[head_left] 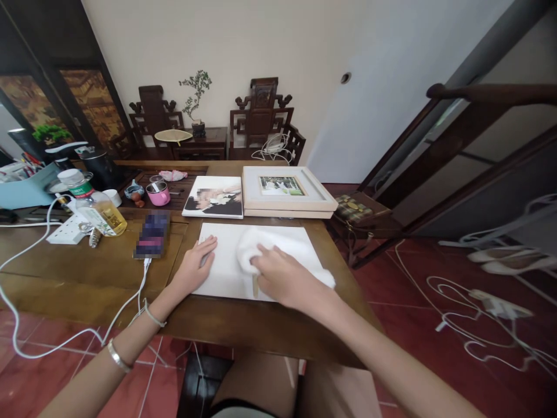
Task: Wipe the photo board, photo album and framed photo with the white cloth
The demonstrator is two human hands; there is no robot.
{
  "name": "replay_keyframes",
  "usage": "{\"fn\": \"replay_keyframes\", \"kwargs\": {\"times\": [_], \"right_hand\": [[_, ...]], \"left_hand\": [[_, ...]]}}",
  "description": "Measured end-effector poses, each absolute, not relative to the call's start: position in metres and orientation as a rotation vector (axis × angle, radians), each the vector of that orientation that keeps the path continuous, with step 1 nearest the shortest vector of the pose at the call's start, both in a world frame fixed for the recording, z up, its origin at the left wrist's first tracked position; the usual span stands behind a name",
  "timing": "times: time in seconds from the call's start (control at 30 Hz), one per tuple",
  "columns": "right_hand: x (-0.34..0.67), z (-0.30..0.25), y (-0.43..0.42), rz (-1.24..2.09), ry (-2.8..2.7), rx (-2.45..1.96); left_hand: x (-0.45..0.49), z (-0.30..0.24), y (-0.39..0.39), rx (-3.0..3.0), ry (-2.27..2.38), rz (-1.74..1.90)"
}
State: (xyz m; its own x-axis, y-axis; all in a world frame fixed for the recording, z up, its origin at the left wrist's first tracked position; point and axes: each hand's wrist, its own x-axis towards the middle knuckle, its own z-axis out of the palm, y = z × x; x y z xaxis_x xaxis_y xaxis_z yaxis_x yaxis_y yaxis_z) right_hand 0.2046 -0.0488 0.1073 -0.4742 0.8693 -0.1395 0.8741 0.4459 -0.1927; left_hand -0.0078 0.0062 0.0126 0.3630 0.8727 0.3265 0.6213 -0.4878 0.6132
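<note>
The right grip [285, 278] was curled closed around a bunched white cloth [246, 248]; the left grip [200, 261] lay palm down, fingers extended and holding nothing, on the left part of a white panel [224, 278]. The cloth rested on the panel beneath the right grip and trailed past it to the right.

Too light a press from the left grip could have let the panel skate over the smooth wooden tabletop [130, 284]. Grit caught in the cloth could have scratched the pale surface. The white cable [124, 305], running close to the left forearm, could have snagged and tugged the phone [152, 232] left of that grip.

The panel was thin and flat, the cloth soft-looking and rumpled, its weave lost to blur. Beyond the right grip sat a pale, square-edged frame [289, 213]; beyond the left, a rectangular photo panel [215, 200].
</note>
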Motion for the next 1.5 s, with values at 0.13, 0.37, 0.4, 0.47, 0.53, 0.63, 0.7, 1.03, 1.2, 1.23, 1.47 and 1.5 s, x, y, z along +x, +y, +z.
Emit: {"fn": "replay_keyframes", "kwargs": {"times": [0.13,0.37,0.4,0.47,0.53,0.63,0.7,1.03,1.2,1.23,1.47,1.5], "right_hand": [[0.187,0.099,0.001,-0.350,2.750,1.568],[0.126,0.100,0.045,-0.415,2.877,1.426],[0.123,0.101,0.045,-0.413,2.874,1.447],[0.126,0.103,0.043,-0.399,2.848,1.516],[0.142,0.103,0.039,-0.376,2.803,1.604],[0.183,0.099,0.033,-0.328,2.717,1.741],[0.216,0.093,0.028,-0.286,2.674,1.820],[0.282,0.049,-0.073,-0.213,2.881,1.676],[0.284,0.043,-0.130,-0.241,3.059,1.527],[0.286,0.043,-0.132,-0.263,3.064,1.536],[0.301,0.042,-0.064,-0.315,3.036,1.722],[0.302,0.041,-0.049,-0.291,3.035,1.733]], "left_hand": [[-0.007,0.015,0.005,2.254,1.309,0.880],[-0.008,0.024,0.003,2.285,1.297,0.898],[-0.009,0.023,0.003,2.282,1.299,0.900],[-0.010,0.022,0.004,2.284,1.287,0.891],[-0.010,0.020,0.004,2.280,1.274,0.883],[-0.010,0.017,0.005,2.252,1.292,0.883],[-0.010,0.015,0.005,2.241,1.295,0.887],[-0.010,0.016,0.005,2.236,1.291,0.892],[-0.011,0.014,0.006,2.213,1.292,0.905],[-0.011,0.013,0.006,2.216,1.294,0.903],[-0.012,0.014,0.006,2.239,1.281,0.897],[-0.012,0.014,0.005,2.235,1.282,0.894]]}}
